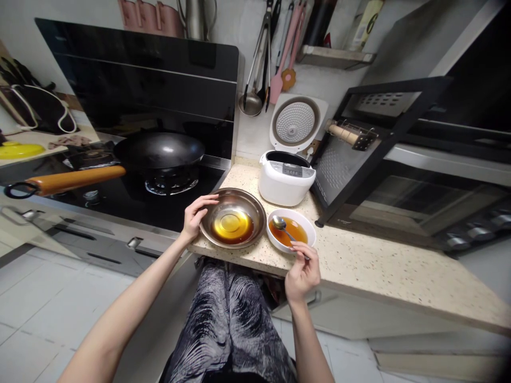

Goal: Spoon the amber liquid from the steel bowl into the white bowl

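Observation:
A wide stainless steel bowl (258,213) with shiny amber liquid in its bottom stands on the counter near the front edge. My left hand (194,217) holds its left rim, fingers over the edge. Close beside it on the right is a small white bowl (310,222) of orange-brown liquid. Pinched in my right hand (303,270) is a metal spoon (279,223), its bowl end over the liquid in the white bowl. Whether the spoon touches the liquid, I cannot tell.
Behind the bowls stands a white rice cooker (281,186), lid raised. A black wok (159,151) sits on the stove, its wooden handle (80,180) pointing left. An oven (451,197) within a black rack borders the counter on the right. Utensils (252,101) hang behind.

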A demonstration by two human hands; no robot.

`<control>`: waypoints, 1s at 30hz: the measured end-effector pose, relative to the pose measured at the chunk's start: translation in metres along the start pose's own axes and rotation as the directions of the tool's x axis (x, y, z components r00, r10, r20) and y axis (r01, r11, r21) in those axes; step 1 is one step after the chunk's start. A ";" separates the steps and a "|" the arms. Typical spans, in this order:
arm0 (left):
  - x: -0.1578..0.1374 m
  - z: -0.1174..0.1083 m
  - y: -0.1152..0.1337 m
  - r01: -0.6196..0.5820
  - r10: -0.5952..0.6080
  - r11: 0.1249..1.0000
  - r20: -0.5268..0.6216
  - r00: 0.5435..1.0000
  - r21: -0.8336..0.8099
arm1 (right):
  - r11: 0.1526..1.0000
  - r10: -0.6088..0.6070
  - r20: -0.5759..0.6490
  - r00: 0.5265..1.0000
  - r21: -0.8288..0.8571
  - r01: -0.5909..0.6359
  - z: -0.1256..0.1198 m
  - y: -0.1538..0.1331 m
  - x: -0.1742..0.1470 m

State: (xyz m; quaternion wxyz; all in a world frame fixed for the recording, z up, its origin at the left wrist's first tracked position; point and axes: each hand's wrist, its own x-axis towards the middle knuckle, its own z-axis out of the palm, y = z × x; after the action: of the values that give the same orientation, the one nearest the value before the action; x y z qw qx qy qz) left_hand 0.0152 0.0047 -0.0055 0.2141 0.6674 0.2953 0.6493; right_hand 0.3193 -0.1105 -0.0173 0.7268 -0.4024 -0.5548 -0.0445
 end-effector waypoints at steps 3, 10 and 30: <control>0.000 0.000 -0.001 0.000 0.000 1.000 -0.001 1.000 0.002 | 0.995 -0.091 0.058 0.994 -0.035 0.093 -0.002 0.002 -0.001; 0.000 0.000 -0.003 -0.017 0.017 1.000 0.003 1.000 0.000 | 0.926 -0.342 0.219 0.914 -0.090 0.368 -0.007 0.006 0.004; -0.001 0.000 -0.005 -0.014 0.014 1.000 -0.005 1.000 -0.016 | 0.996 -0.045 -0.008 0.999 0.078 0.046 0.010 -0.018 -0.013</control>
State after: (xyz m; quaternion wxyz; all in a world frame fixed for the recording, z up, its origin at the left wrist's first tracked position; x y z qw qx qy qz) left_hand 0.0150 0.0083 -0.0095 0.2140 0.6663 0.2859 0.6546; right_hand 0.2972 -0.1211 -0.0175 0.7427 -0.3607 -0.5628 -0.0404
